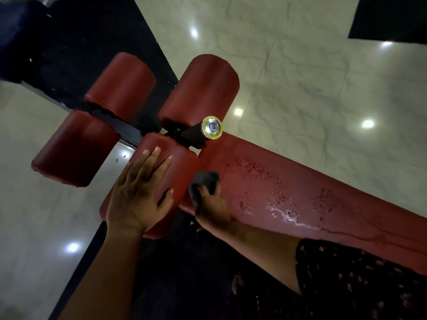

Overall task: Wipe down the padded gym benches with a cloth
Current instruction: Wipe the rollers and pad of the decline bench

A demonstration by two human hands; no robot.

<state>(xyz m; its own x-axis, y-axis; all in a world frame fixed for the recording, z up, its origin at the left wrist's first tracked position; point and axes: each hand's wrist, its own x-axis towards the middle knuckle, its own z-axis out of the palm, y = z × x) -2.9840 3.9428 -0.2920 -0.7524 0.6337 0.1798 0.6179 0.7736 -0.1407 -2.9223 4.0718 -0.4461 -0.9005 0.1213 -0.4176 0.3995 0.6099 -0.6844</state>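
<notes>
A dark red padded bench (288, 185) runs from the centre to the lower right, its surface wet with droplets. At its near end sit several red roller pads. My left hand (141, 195) lies flat with straight fingers on the nearest roller pad (182, 167). My right hand (211, 209) grips a dark grey cloth (204, 181) and presses it on the bench's end, right beside that pad.
Two more roller pads (201, 88) (122, 84) stand farther off and another (74, 148) to the left. A black handle with a silver end cap (212, 127) sticks up between them. Glossy pale tile floor (312, 77) surrounds the bench; black mats (80, 42) lie at the upper left and upper right.
</notes>
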